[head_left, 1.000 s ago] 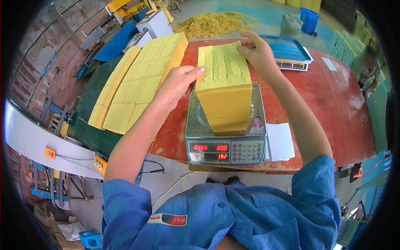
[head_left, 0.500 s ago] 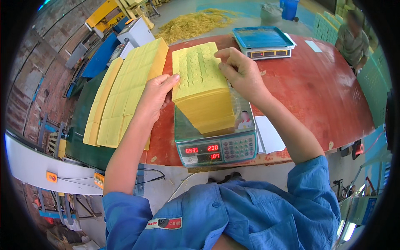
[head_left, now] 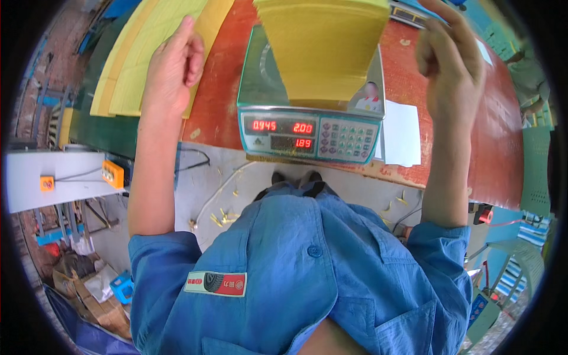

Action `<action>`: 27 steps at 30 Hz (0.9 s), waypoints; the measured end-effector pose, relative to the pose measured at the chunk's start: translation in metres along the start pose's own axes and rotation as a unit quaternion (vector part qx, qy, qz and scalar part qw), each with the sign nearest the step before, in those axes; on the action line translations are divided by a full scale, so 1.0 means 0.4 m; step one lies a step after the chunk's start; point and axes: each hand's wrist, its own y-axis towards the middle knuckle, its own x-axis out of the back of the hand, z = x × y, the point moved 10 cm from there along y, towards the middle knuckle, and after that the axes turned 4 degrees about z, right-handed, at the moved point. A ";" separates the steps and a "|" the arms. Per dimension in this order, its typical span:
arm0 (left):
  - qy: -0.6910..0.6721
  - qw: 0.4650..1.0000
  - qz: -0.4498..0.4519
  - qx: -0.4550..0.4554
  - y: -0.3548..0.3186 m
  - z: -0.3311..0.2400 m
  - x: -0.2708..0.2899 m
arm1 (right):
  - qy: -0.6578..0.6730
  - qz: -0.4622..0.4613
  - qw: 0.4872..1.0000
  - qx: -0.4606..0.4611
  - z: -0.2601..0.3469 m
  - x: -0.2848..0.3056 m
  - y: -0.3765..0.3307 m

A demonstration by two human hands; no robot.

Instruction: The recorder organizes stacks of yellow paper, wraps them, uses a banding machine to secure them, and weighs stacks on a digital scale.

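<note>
Both hands were off everything and well apart: left hand (head_left: pixel 174 68) out on one side, thumb up and fingers loosely bent, right hand (head_left: pixel 452 62) out on the other, fingers curled, nothing visible in either. And between them, up on the scale (head_left: pixel 310 136), rose the yellow paper stack (head_left: pixel 325 53), its top cut off by the upper edge! As a block I judged it fairly hefty, firm enough standing, yet likely to slip in layers; single sheets looked light, soft and easily torn. Two palms low on opposite sides, pressing evenly: that was the hold I rated best.

On to the count, biggest first! One red table (head_left: pixel 497 136). At least two yellow paper rows (head_left: pixel 127 77) at the left, bundles running together beyond my counting. One scale in full, plus part of a second device (head_left: pixel 408 13) behind. One stack, sheets too fine to number. White papers (head_left: pixel 403 133) beside the scale, apparently two, overlapping. Two orange boxes (head_left: pixel 112 174), far left.
</note>
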 end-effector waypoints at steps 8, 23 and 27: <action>-0.113 0.990 -0.053 0.067 -0.141 0.185 0.190 | 0.044 -0.004 0.997 0.061 0.070 0.003 -0.101; -0.184 0.979 -0.012 0.090 -0.114 0.284 0.315 | 0.058 0.014 0.984 0.167 0.166 -0.257 -0.152; -0.164 0.981 0.008 0.105 -0.080 0.299 0.365 | 0.076 -0.003 0.984 0.162 0.155 -0.303 -0.154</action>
